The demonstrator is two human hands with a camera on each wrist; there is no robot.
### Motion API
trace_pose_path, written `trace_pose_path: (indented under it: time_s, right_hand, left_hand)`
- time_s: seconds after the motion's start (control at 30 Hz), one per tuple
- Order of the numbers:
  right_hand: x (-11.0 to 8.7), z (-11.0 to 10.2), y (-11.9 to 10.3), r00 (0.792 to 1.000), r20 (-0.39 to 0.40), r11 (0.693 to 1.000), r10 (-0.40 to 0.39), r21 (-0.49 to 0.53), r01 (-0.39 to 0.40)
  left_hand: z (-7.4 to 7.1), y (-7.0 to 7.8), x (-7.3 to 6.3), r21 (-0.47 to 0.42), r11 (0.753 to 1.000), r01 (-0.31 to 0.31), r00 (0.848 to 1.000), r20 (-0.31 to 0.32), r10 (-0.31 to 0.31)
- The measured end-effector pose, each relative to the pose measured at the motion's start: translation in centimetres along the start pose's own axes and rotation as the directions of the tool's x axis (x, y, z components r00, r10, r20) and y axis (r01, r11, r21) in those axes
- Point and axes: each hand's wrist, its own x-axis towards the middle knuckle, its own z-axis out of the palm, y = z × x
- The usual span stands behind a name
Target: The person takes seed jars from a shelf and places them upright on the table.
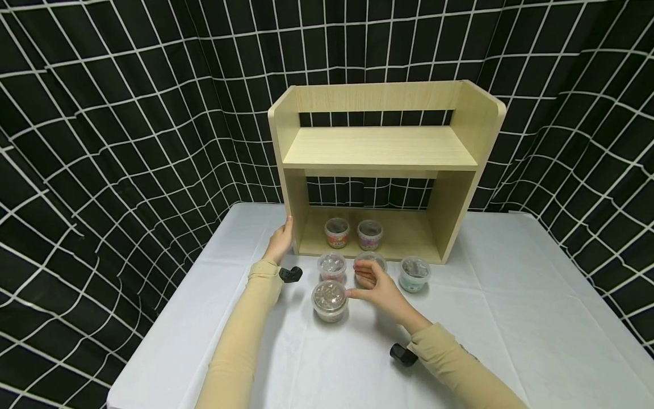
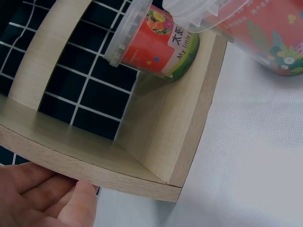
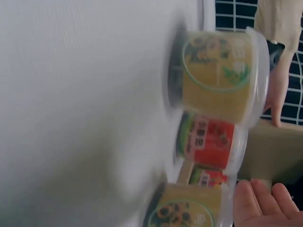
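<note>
My left hand (image 1: pixel 279 241) touches the outer side of a pale wooden shelf unit (image 1: pixel 380 167), its thumb at the front edge of the left panel. The right hand (image 1: pixel 380 292) has its fingers spread over a clear-lidded tub (image 3: pixel 184 205) with a yellow panda label, partly hidden by the hand. Right at the rim of another yellow-labelled tub (image 1: pixel 329 301), nearer me, is the right thumb. A red-labelled tub (image 1: pixel 332 266) stands behind that one, and a teal-labelled tub (image 1: pixel 415 274) stands to the right.
On the lower shelf stand a red-labelled tub (image 1: pixel 337 233) and a purple-labelled tub (image 1: pixel 370 234). The unit is at the back of a white-covered table (image 1: pixel 490 335). Black cloth with a white grid (image 1: pixel 122 142) surrounds the table.
</note>
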Motion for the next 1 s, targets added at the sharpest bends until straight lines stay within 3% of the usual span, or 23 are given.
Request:
trace_pose_path:
  time_s: [0.37,1.0]
  right_hand:
    - [2.1,-2.3,0.0,0.994,-0.078,0.997,-0.072,0.003,0.072]
    - [4.8,-4.3,-1.2,0.983,-0.182,1.000,-0.012,-0.023,0.008]
  left_hand:
    - [0.0,-0.1,0.0,-0.026,1.000,0.001,1.000,0.014,0.000]
    - [0.1,-0.3,0.0,0.008,1.000,-0.018,1.000,0.019,0.018]
